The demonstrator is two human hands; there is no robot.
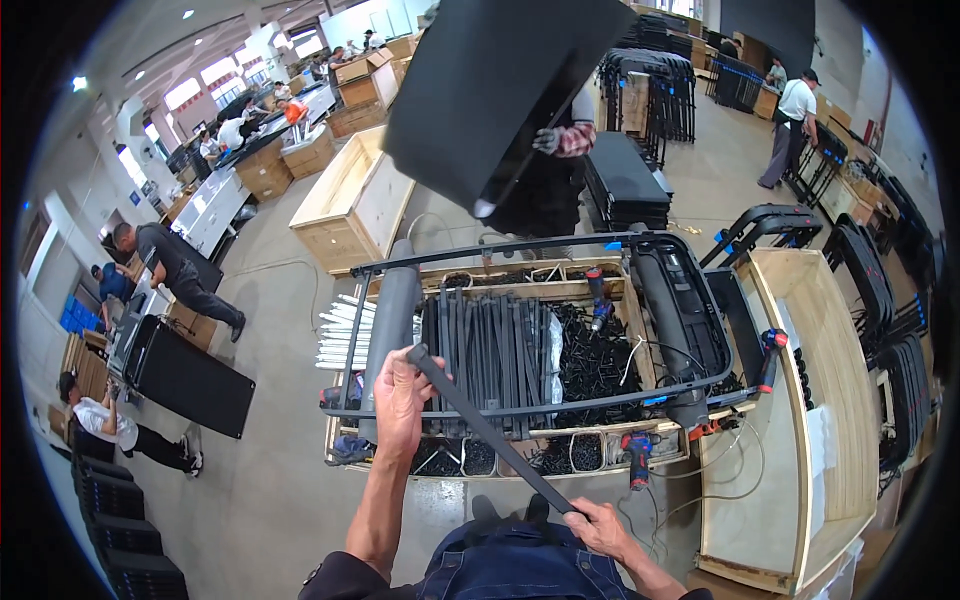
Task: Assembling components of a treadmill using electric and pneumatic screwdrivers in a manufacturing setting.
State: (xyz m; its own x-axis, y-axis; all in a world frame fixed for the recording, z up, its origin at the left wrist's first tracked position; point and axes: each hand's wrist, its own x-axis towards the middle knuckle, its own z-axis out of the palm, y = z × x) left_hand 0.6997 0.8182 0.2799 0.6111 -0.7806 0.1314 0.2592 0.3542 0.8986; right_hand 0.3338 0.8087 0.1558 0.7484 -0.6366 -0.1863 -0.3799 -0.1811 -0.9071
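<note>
Factory floor, grey concrete, other workers well apart. We hold one long black strip point(490, 430) slantwise: left hand point(398, 400) clamped on its upper end, right hand point(600, 525) closed around its lower end, hands apart. Just beyond them, a wooden crate point(480, 290) carries a full row of similar strips point(490, 355) under a black tube frame point(540, 330). Our strip looks not yet set anywhere; we judge most of the stack remains.

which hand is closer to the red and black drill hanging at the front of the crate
Right. The right hand grips the black strip's lower end just below-left of the drill; the left hand holds the upper end, further left.
</note>
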